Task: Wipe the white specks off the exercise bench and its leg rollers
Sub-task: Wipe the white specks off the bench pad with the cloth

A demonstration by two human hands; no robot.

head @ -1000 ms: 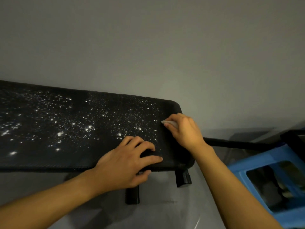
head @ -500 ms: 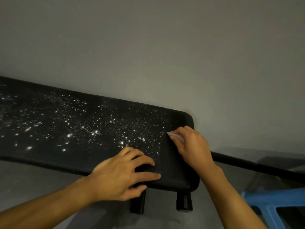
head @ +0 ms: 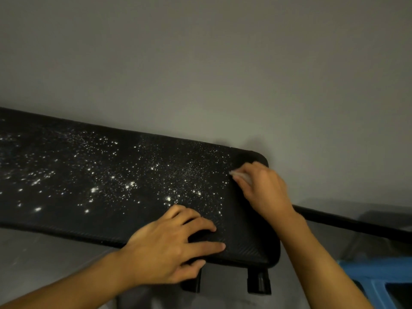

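Head view. Found the black padded exercise bench [head: 66, 219] running long-axis left to right, with white specks [head: 178, 181] thick over its middle and left. Braced its near edge with the left hand [head: 169, 244], fingers spread flat. Pinched a small white wipe [head: 242, 176] in the right hand [head: 263, 190] by the far right corner, specks lying just left of it. Judged a leftward stroke along the length as due next.

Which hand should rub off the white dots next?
The right hand. It pinches the white wipe right at the edge of the white specks. The left hand holds nothing; it lies flat on the bench, probably steadying it.
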